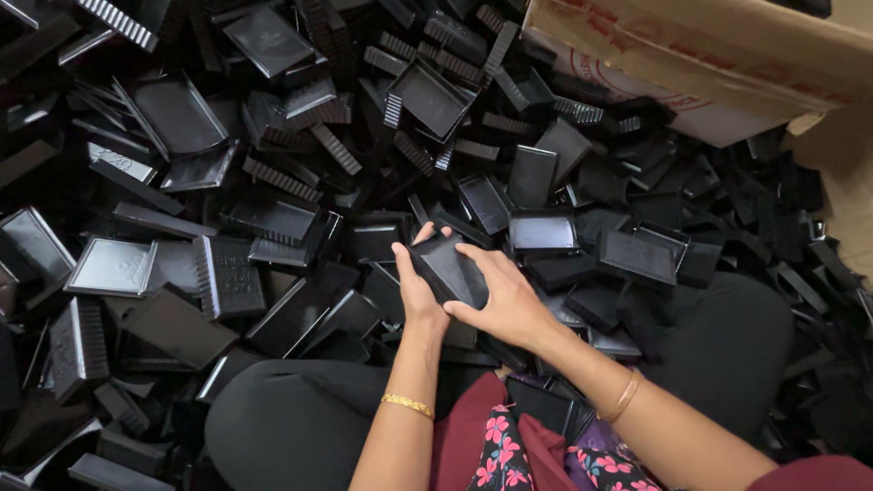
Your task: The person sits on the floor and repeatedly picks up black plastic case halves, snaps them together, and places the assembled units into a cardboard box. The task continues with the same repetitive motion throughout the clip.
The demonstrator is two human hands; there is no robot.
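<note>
My left hand (pixel 416 289) and right hand (pixel 506 298) together grasp one small black rectangular plastic tray (pixel 449 270) above my lap. A heap of like black plastic trays (pixel 273 182) surrounds my knees. A brown cardboard box (pixel 700 55) lies upper right, trays piled against it.

The black tray (pixel 450 270) held between the hands is partly covered by the right hand (pixel 505 305) and the left hand (pixel 416 289), so its underside is hidden. The cardboard box (pixel 727 64) is cut off at the top edge. The tray pile (pixel 273 182) hides whatever lies beneath.
</note>
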